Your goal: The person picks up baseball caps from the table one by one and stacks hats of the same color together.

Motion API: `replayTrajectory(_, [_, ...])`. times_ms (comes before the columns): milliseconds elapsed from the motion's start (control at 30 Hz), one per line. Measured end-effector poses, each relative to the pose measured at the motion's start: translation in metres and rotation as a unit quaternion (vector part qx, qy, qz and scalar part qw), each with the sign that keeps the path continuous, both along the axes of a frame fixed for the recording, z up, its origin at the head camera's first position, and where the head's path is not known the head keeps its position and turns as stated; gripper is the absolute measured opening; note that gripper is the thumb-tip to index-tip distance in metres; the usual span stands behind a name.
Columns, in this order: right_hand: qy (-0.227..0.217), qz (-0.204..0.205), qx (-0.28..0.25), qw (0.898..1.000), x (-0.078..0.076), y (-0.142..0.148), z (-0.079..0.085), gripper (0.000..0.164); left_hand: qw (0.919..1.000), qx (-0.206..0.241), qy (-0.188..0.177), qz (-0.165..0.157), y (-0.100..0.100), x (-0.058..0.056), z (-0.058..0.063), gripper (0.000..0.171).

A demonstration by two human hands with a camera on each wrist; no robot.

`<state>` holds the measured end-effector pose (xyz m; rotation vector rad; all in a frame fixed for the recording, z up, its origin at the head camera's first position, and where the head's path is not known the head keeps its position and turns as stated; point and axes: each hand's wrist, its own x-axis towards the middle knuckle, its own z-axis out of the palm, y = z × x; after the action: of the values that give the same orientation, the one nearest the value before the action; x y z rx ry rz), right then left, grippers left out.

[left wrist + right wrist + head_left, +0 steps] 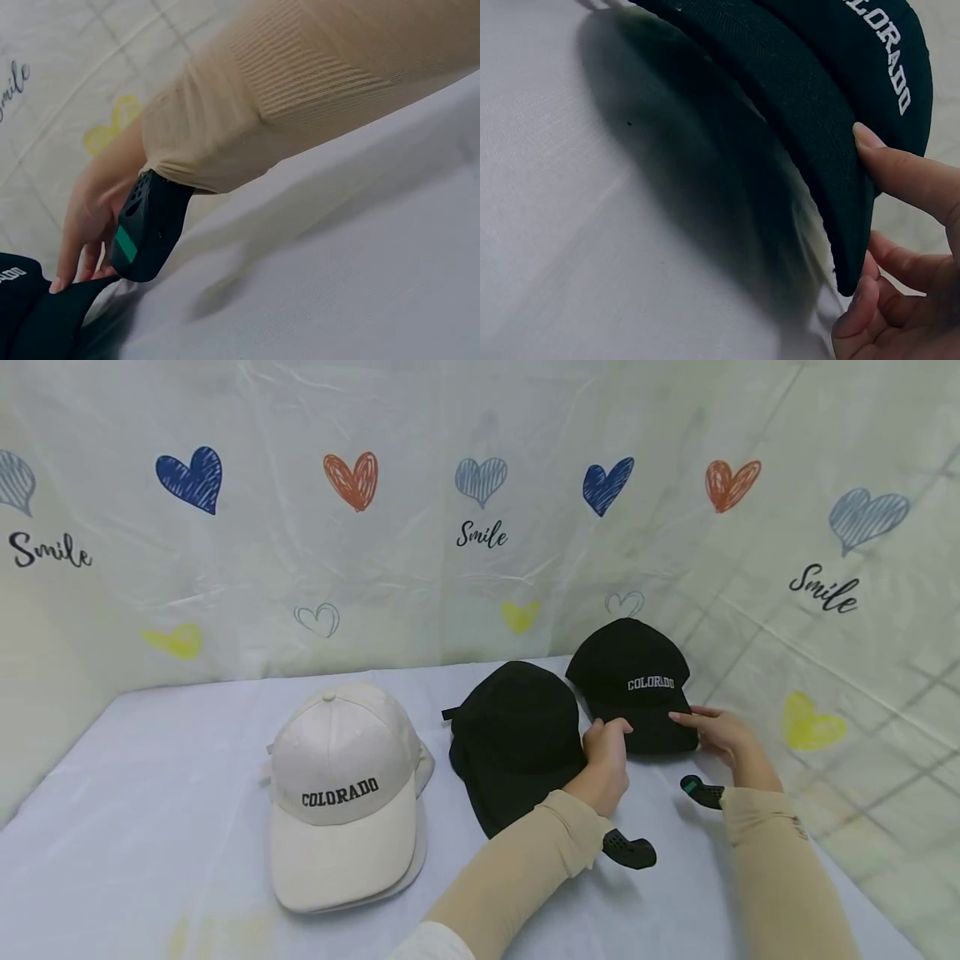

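A black baseball cap [626,664] with white COLORADO lettering sits at the back right. My right hand [720,735] pinches the right end of its brim; in the right wrist view the thumb [907,169] lies on top with fingers below. At the brim's left side my left hand [603,768] is curled with the thumb over the edge; its other fingers are mostly hidden. A shadow shows under the brim in the right wrist view. The left wrist view shows the right hand [94,210] at the cap's edge, not the left one.
Another black cap [517,718] lies just left, partly behind the left forearm. Farther left rest stacked white COLORADO caps [345,810]. A white cloth [150,827] covers the table. Behind hangs a curtain [412,585] printed with hearts. Each wrist carries a black device [630,850].
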<state>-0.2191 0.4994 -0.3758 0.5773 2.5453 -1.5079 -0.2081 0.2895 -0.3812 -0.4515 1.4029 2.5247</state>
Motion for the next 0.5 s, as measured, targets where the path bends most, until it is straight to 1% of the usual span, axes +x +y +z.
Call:
replayTrajectory(100, [0.004,0.006,-0.023,1.000,0.002,0.002,0.004,0.093,0.9999,0.002,0.011,-0.002,-0.002,0.002,0.003,0.067])
replayTrajectory(167, [0.007,0.007,-0.028,1.000,0.004,0.003,0.008,0.094,0.9998,0.004,0.018,-0.004,-0.003,0.004,0.006,0.067])
replayTrajectory(333, [0.014,-0.002,-0.008,1.000,0.011,0.003,0.014,0.096,0.9994,0.006,0.032,-0.014,-0.008,0.010,0.012,0.065])
replayTrajectory(500, [0.019,0.008,-0.014,1.000,0.018,0.006,0.017,0.096,0.9987,0.009,0.039,-0.032,-0.013,0.017,0.014,0.064])
